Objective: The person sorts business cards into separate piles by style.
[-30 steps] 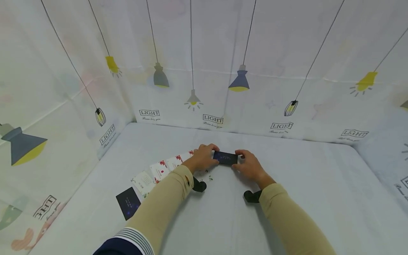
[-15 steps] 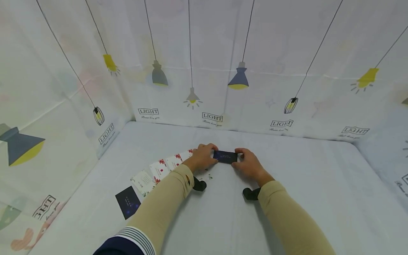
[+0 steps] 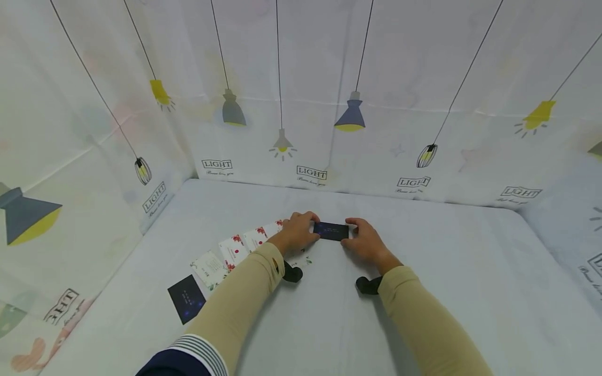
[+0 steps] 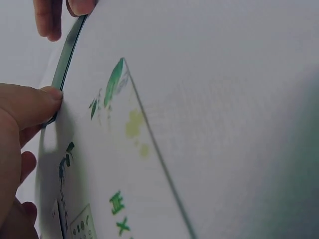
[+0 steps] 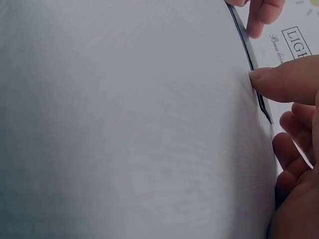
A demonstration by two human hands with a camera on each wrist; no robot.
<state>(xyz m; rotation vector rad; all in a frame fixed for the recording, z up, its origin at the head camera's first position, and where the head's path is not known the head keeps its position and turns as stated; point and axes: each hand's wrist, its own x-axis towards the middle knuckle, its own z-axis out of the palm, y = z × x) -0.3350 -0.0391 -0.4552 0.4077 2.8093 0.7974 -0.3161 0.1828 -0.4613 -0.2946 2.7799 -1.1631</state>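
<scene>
A dark blue card with small pale print lies lengthwise between the two hands at the middle of the table. My left hand pinches its left end between thumb and fingers. At the opposite end my right hand does the same. Seen edge-on in the left wrist view, the card looks thin, with the left thumb against its edge. In the right wrist view the right thumb presses the near edge of the card. Whether the card touches the table is hard to tell.
Left of the hands, a slanting row holds another dark card, a white card with green leaves and several red-flowered white cards. A green-leaf card lies partly under the left wrist. A lamp-printed curtain borders the white table.
The head view has tilted and shifted slightly. Both hands keep their hold on the dark card's ends, and the cards in the row have not moved.
</scene>
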